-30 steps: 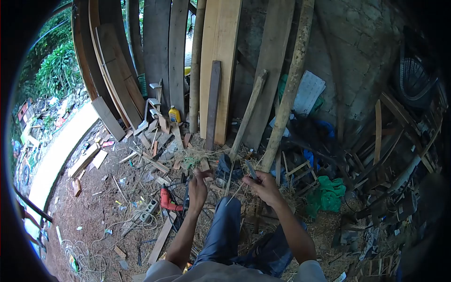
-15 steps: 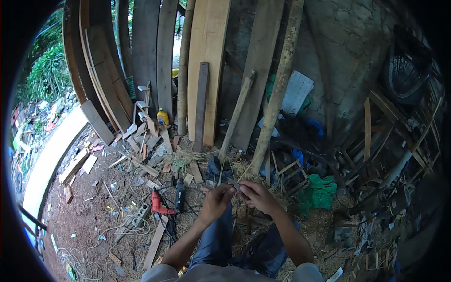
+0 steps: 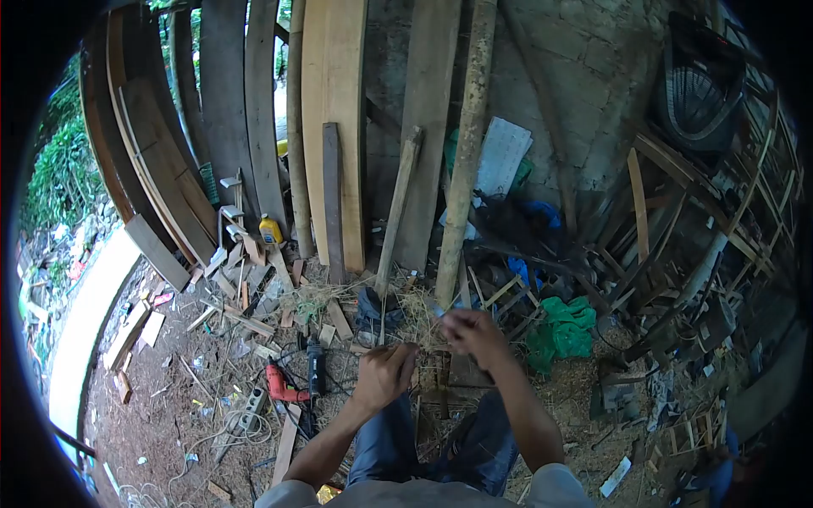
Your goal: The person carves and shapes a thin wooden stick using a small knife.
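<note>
My left hand [image 3: 386, 374] is closed above my left knee, with a thin pale strip [image 3: 383, 326] rising from beside its fingers. To its right, my right hand [image 3: 476, 339] is closed around a small blade-like tool [image 3: 438, 310], whose tip points up and left. The two hands are apart. Below them are my knees in dark trousers [image 3: 381, 444]. The tool's handle is hidden in my fingers.
A red drill [image 3: 284, 385], a dark power tool [image 3: 316, 368] and a power strip [image 3: 249, 412] lie left on the littered ground. Planks [image 3: 332, 68] and poles [image 3: 468, 144] lean against the wall. A green bag [image 3: 566, 326] and scrap wood are at right.
The view has swung right. My hands came together around the tool and strip half a second ago, and now my right hand is apart from my left again.
</note>
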`<state>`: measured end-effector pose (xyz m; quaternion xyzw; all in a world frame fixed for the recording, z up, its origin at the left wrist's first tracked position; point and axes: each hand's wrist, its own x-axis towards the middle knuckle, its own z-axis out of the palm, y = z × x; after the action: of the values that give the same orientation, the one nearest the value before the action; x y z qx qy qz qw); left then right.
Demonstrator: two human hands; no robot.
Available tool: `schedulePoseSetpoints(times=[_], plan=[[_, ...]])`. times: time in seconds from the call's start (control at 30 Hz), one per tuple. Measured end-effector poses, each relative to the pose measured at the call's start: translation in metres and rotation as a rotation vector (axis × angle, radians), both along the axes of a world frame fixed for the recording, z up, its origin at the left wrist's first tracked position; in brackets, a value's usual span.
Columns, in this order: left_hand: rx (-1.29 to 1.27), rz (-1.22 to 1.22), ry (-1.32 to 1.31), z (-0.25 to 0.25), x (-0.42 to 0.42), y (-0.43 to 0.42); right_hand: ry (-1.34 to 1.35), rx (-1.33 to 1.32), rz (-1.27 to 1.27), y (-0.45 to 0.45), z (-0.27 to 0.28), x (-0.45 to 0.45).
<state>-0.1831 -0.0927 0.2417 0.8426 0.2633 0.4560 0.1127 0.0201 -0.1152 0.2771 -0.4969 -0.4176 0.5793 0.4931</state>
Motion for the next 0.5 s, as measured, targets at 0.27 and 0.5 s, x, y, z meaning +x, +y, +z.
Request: schedulePoseSetpoints(times=[0.27,0.5], plan=[[-0.137,-0.080,-0.015,-0.007,0.034,-0.003,0.138,0.021,0.089,-0.019,-0.016,0.012],[-0.098,-0.234,0.014,-0.015,0.086,-0.010,-0.037,0.017,-0.058,-0.048,-0.027,0.071]])
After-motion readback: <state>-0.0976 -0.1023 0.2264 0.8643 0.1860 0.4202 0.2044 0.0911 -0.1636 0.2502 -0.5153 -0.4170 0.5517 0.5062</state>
